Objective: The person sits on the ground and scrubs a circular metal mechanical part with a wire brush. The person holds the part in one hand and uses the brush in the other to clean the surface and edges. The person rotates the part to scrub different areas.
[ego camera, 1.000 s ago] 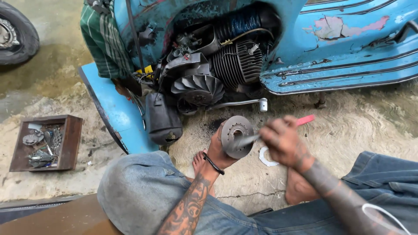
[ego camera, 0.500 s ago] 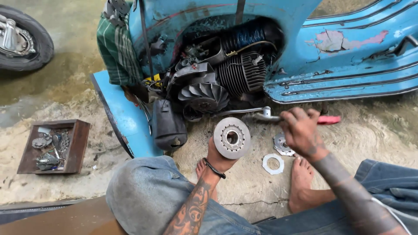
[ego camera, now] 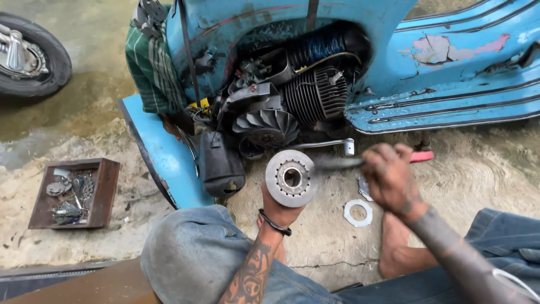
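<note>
My left hand (ego camera: 279, 211) holds a round grey metal disc (ego camera: 292, 178) with a centre hole, face up, just below the scooter's open engine (ego camera: 281, 107). My right hand (ego camera: 390, 175) grips a red-handled tool (ego camera: 419, 157) whose blurred metal tip reaches to the disc's right edge. The finned flywheel fan (ego camera: 265, 128) of the blue scooter (ego camera: 439, 67) sits directly above the disc. A flat metal ring (ego camera: 358, 213) lies on the concrete below my right hand, and another part (ego camera: 363, 187) is half hidden behind it.
A rusty brown tray (ego camera: 104, 191) of small parts rests on the ground at the left. A tyre (ego camera: 39, 56) is at the top left. A green checked cloth (ego camera: 151, 70) hangs on the scooter. The kick-start lever (ego camera: 326, 145) juts out above the disc. My knees fill the bottom.
My right hand went from the disc to the ground by the scooter, then came back with the red-handled tool against the disc. The left hand kept holding the disc.
</note>
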